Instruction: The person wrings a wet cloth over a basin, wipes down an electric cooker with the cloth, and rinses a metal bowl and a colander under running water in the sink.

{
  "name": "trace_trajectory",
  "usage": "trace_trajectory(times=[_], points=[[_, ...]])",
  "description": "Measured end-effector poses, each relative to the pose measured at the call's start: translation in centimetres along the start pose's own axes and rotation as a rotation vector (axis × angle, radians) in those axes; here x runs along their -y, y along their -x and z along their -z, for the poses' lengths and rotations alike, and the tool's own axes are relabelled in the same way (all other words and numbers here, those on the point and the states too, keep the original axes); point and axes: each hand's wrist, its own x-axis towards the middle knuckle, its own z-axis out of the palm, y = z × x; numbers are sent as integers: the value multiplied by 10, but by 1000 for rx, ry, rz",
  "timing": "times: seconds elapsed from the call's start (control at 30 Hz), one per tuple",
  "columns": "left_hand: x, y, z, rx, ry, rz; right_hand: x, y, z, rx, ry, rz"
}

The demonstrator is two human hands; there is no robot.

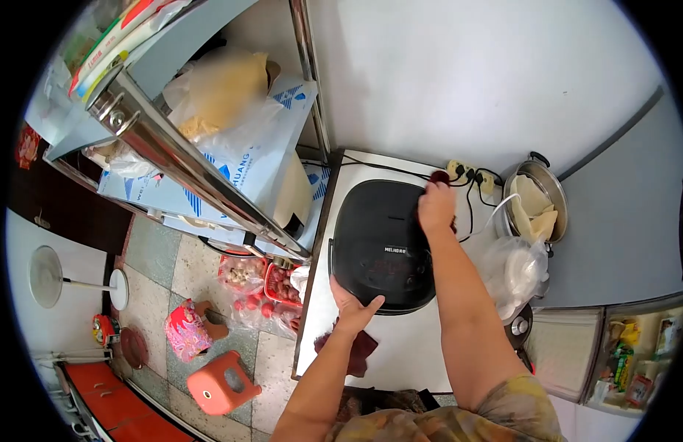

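A black rice cooker (382, 236) with a dark lid sits on the white tabletop (415, 353). My left hand (353, 306) is against its lower left edge, thumb apart from the fingers, whose tips are partly hidden by the side. At the cooker's upper right side, my right hand (436, 206) is closed on a dark red cloth, which shows above and beside the fingers. Another dark red cloth (362, 353) lies on the table just below my left hand.
Power strips (459, 172) with black cables lie along the wall. A steel pot (561, 199) and a plastic bag (515, 269) stand to the right. At left are a metal shelf (187, 177) and, on the floor, a red stool (212, 383) and baskets (282, 283).
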Motion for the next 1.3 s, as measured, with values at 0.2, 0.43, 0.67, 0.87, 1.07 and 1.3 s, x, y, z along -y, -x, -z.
trace_trajectory(times=[0.2, 0.43, 0.67, 0.87, 1.07, 1.3], points=[[-2, -1, 1, 86, 176, 13, 122, 18, 3, 198, 62, 528], [-23, 2, 3, 150, 92, 102, 127, 65, 7, 165, -105, 867], [-27, 4, 3, 150, 87, 123, 33, -5, 19, 264, -61, 132], [-37, 3, 2, 126, 25, 167, -13, 28, 26, 98, -258, -101], [-25, -2, 4, 106, -19, 166, -37, 103, 52, -66, -456, -245], [-5, -4, 4, 81, 152, 111, -8, 227, 100, -20, -552, -222]])
